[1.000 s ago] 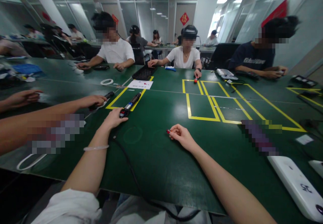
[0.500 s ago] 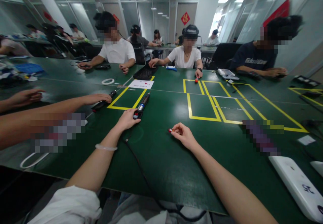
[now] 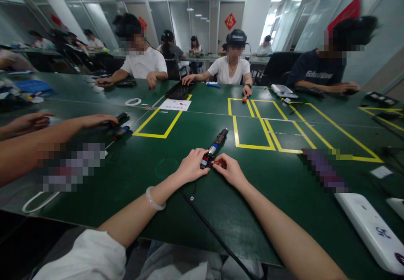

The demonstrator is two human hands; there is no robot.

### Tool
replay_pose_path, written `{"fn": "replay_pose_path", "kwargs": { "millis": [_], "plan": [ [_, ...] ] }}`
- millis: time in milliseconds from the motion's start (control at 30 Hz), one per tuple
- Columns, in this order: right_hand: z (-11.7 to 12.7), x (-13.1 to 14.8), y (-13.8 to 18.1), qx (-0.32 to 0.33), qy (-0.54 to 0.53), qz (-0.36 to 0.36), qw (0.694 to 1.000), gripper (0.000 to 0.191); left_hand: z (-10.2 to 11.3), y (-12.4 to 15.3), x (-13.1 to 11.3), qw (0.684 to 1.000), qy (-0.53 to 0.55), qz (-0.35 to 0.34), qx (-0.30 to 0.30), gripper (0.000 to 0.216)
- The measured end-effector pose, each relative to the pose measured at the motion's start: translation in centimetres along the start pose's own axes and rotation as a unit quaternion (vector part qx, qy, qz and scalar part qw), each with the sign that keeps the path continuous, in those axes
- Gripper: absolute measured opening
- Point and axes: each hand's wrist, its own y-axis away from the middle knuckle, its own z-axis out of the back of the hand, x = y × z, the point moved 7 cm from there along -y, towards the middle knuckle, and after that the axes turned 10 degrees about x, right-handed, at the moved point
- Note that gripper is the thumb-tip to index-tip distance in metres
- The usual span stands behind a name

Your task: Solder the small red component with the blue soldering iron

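Observation:
My left hand (image 3: 193,165) is closed round the near end of a slim dark corded device (image 3: 217,140), whose middle is silver with a blue band. The device lies slanted, its far end pointing up and right. A black cable (image 3: 208,225) with a small ring on it runs from under my left hand to the table's near edge. Pinched in the fingertips of my right hand (image 3: 232,170) is a small red piece (image 3: 212,162), close against the device's near end. Whether the piece touches the device, I cannot tell.
At left, a co-worker's hand (image 3: 102,120) is at a similar dark device (image 3: 121,132). Yellow tape (image 3: 254,147) marks rectangles on the green table (image 3: 158,212). A printed sheet (image 3: 175,105) lies beyond. A white power bank-like block (image 3: 368,229) sits at right. Several people sit opposite.
My left hand has brought the corded device rightward and nearer, up to my right hand, which has stayed in about the same place. The co-worker's hand at left has drawn back leftward.

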Motion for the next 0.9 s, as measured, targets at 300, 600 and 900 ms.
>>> {"fn": "replay_pose_path", "kwargs": {
  "millis": [300, 600, 900],
  "plan": [
    [-0.3, 0.3, -0.1, 0.008, 0.084, 0.037, 0.996, 0.012, -0.5, 0.1, -1.3, 0.999, -0.031, -0.015, -0.005, 0.061],
    [0.2, 1.5, 0.3, 0.0, 0.11, 0.052, 0.993, 0.009, -0.7, 0.0, -1.6, 0.998, -0.061, -0.005, -0.015, 0.057],
    [0.3, 1.7, 0.6, -0.003, 0.078, 0.064, 0.995, 0.017, -0.6, -0.6, -1.9, 0.992, -0.126, 0.025, -0.012, 0.052]
  ]
}}
